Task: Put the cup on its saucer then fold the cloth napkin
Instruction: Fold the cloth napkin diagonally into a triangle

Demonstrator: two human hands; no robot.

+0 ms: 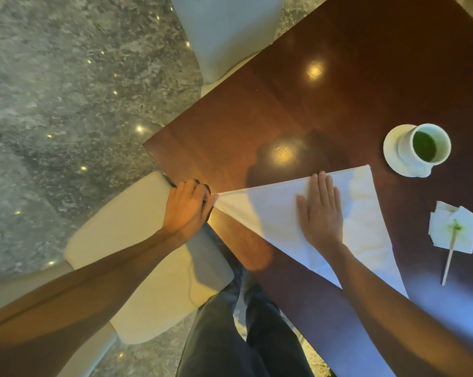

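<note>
Between both hands (187, 210): napkin (273, 210).

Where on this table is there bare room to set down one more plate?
The wide bare stretch of table beyond the cloth napkin and left of the cup on its saucer is free. The right edge is crowded: paper tissue with stir stick.

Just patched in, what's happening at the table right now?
A person is folding the cloth napkin, now a triangle on the wooden table. The left hand pinches its pointed corner at the table edge while the right hand presses flat on it. The cup of green drink already sits on its saucer.
</note>
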